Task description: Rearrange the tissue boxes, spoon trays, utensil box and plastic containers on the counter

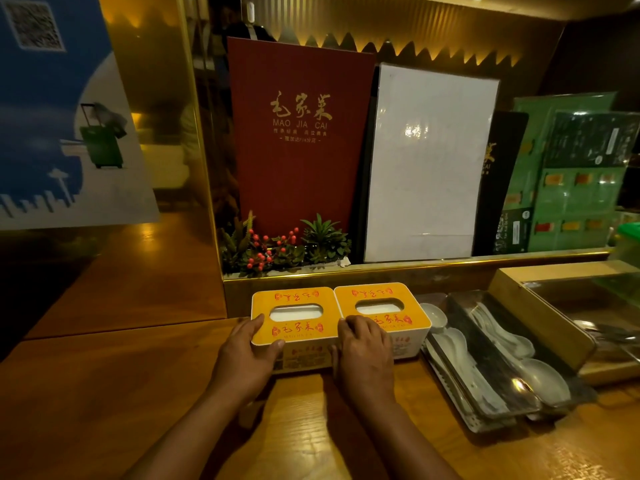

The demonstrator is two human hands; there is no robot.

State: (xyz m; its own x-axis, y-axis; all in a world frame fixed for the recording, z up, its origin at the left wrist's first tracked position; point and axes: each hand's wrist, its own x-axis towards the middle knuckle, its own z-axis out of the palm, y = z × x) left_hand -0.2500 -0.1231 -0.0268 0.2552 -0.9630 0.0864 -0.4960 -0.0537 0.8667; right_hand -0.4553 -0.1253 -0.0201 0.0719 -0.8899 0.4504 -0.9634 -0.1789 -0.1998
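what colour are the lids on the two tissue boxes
Orange-yellow with red lettering, on white box bodies. The left tissue box and right tissue box show clearly in the head view.

Both hands (247,355) (363,351) on two side-by-side tissue boxes (294,315)

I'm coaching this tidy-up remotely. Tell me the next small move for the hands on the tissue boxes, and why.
Probably slide the left tissue box straight back a little. Both hands, left hand and right hand, grip its front corners, and its front edge sits nearer the person than the right tissue box beside it, so a short push would likely line them up.
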